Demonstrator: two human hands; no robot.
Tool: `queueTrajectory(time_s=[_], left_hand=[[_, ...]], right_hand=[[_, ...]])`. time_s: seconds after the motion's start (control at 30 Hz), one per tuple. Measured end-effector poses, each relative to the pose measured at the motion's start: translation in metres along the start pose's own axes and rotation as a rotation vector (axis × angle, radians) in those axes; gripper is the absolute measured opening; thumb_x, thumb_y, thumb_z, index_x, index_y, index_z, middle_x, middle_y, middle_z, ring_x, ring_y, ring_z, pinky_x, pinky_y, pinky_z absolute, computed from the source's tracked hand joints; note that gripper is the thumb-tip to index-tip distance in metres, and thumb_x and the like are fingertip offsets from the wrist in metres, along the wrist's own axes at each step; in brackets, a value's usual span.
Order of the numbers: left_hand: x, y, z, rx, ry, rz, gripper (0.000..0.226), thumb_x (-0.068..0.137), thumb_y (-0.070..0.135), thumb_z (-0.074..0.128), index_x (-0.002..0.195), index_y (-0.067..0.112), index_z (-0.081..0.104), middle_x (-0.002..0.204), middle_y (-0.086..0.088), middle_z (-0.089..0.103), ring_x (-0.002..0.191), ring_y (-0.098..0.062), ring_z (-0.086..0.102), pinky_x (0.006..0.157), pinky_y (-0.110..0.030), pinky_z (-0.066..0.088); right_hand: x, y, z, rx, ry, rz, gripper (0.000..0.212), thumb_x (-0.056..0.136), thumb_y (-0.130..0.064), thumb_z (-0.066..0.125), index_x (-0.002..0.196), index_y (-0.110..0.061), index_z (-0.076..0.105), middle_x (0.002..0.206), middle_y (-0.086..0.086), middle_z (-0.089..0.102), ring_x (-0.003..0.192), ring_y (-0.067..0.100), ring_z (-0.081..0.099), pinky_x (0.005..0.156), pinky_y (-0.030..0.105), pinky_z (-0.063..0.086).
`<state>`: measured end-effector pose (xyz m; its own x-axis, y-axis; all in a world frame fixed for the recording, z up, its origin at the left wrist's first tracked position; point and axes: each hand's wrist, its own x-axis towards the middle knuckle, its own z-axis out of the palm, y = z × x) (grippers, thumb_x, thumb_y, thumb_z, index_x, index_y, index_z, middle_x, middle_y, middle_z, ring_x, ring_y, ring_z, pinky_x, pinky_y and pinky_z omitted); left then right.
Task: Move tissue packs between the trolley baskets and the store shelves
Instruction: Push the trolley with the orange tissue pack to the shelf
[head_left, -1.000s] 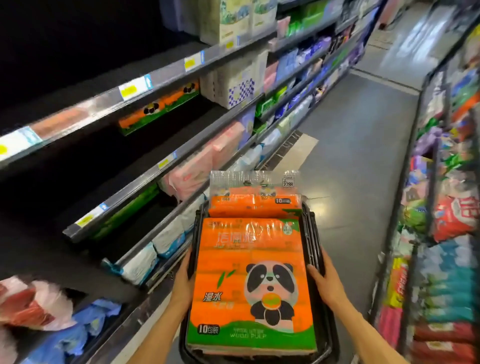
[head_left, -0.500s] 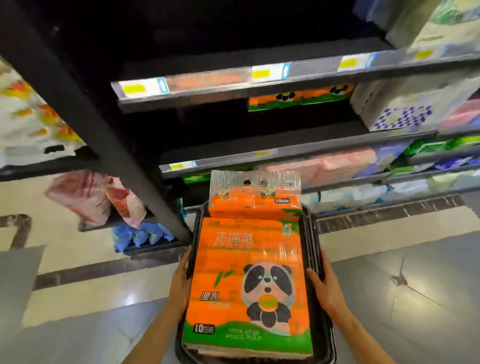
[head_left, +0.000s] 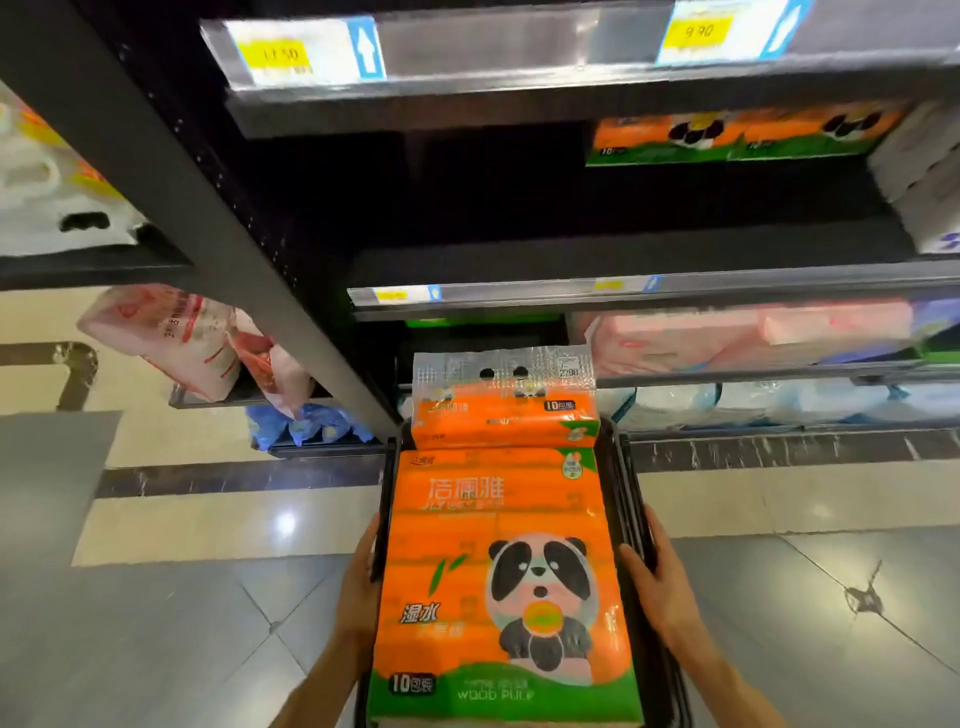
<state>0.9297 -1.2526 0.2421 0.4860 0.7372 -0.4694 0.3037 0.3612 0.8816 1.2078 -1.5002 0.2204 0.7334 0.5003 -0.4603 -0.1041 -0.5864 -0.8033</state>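
Left hand (head_left: 358, 587) and right hand (head_left: 655, 584) each sit on a side rim of the black trolley basket (head_left: 631, 499), fingers curled over the edge, most likely to steer it square to the shelves (head_left: 623, 296). Between the fingers: one big panda tissue pack (head_left: 498, 582) lying flat on top, so it lifts first. Just beyond the fingertips: one smaller orange pack (head_left: 504, 415) standing at the far end. Two packs in the basket, two matching orange packs on the shelf (head_left: 737, 137) well above.
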Motion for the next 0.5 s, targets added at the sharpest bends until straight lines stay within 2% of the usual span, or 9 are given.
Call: queueTrajectory(time_s=[0.07, 0.1, 0.13, 0.2, 0.27, 0.33, 0.37, 0.43, 0.5], left_hand=[[0.014, -0.02, 0.001, -0.013, 0.018, -0.119, 0.077, 0.077, 0.06, 0.078, 0.143, 0.033, 0.05, 0.117, -0.005, 0.073, 0.103, -0.022, 0.073, 0.087, -0.042, 0.061], [0.024, -0.034, 0.0, -0.021, 0.024, -0.136, 0.09, 0.068, 0.078, 0.073, 0.146, 0.039, 0.049, 0.133, 0.0, 0.067, 0.121, -0.024, 0.065, 0.1, -0.05, 0.055], [0.033, -0.046, -0.001, -0.018, 0.05, -0.159, 0.089, 0.067, 0.083, 0.07, 0.146, 0.047, 0.048, 0.141, 0.001, 0.062, 0.13, -0.028, 0.059, 0.107, -0.056, 0.049], [0.051, -0.076, 0.002, -0.041, 0.112, -0.154, 0.075, 0.069, 0.072, 0.077, 0.138, 0.054, 0.055, 0.134, -0.012, 0.066, 0.119, -0.042, 0.064, 0.098, -0.062, 0.052], [0.065, -0.094, 0.011, -0.1, 0.161, -0.118, 0.061, 0.078, 0.05, 0.083, 0.134, 0.041, 0.062, 0.114, -0.018, 0.073, 0.09, -0.034, 0.073, 0.076, -0.05, 0.062], [0.078, -0.116, 0.016, -0.215, 0.146, -0.12, 0.045, 0.098, 0.012, 0.065, 0.14, 0.022, 0.056, 0.102, -0.022, 0.074, 0.076, -0.028, 0.075, 0.065, -0.041, 0.063], [0.087, -0.131, 0.017, -0.229, 0.154, -0.139, 0.046, 0.101, -0.001, 0.053, 0.143, 0.016, 0.051, 0.099, -0.025, 0.073, 0.073, -0.029, 0.074, 0.064, -0.041, 0.063], [0.103, -0.164, 0.017, -0.174, 0.142, -0.132, 0.05, 0.103, -0.008, 0.042, 0.149, 0.011, 0.044, 0.096, -0.029, 0.07, 0.072, -0.03, 0.073, 0.065, -0.043, 0.063], [0.122, -0.191, 0.018, -0.11, 0.154, -0.142, 0.051, 0.102, 0.004, 0.055, 0.15, 0.015, 0.042, 0.102, -0.033, 0.07, 0.077, -0.036, 0.073, 0.069, -0.05, 0.063]], right_hand=[[0.017, 0.019, 0.01, -0.032, -0.011, 0.034, 0.067, 0.097, -0.041, 0.061, 0.154, -0.045, 0.027, 0.155, -0.006, 0.045, 0.139, 0.017, 0.046, 0.118, 0.053, 0.037], [0.025, 0.029, 0.016, -0.052, -0.017, 0.056, 0.069, 0.095, -0.049, 0.06, 0.153, -0.052, 0.024, 0.156, -0.004, 0.045, 0.14, 0.02, 0.048, 0.117, 0.055, 0.038], [0.036, 0.044, 0.022, -0.055, -0.027, 0.068, 0.067, 0.096, -0.048, 0.06, 0.151, -0.058, 0.022, 0.157, -0.002, 0.045, 0.14, 0.022, 0.048, 0.116, 0.056, 0.039], [0.057, 0.069, 0.035, -0.072, -0.038, 0.088, 0.066, 0.101, -0.036, 0.059, 0.146, -0.063, 0.019, 0.158, -0.001, 0.044, 0.142, 0.024, 0.046, 0.117, 0.056, 0.038], [0.078, 0.09, 0.049, -0.084, -0.053, 0.09, 0.066, 0.102, -0.032, 0.058, 0.148, -0.058, 0.019, 0.158, 0.001, 0.043, 0.142, 0.025, 0.046, 0.117, 0.056, 0.038], [0.095, 0.109, 0.06, -0.071, -0.062, 0.097, 0.067, 0.101, -0.033, 0.058, 0.152, -0.055, 0.019, 0.158, 0.001, 0.043, 0.142, 0.025, 0.046, 0.116, 0.057, 0.038], [0.106, 0.122, 0.067, -0.069, -0.064, 0.1, 0.068, 0.102, -0.033, 0.058, 0.154, -0.052, 0.02, 0.158, 0.001, 0.044, 0.141, 0.025, 0.046, 0.116, 0.058, 0.038], [0.13, 0.149, 0.081, -0.062, -0.079, 0.109, 0.067, 0.102, -0.029, 0.057, 0.156, -0.047, 0.022, 0.157, 0.002, 0.045, 0.14, 0.026, 0.047, 0.116, 0.057, 0.039], [0.152, 0.174, 0.094, -0.036, -0.078, 0.12, 0.065, 0.103, -0.028, 0.058, 0.153, -0.053, 0.024, 0.154, 0.0, 0.048, 0.137, 0.026, 0.051, 0.113, 0.059, 0.042]])
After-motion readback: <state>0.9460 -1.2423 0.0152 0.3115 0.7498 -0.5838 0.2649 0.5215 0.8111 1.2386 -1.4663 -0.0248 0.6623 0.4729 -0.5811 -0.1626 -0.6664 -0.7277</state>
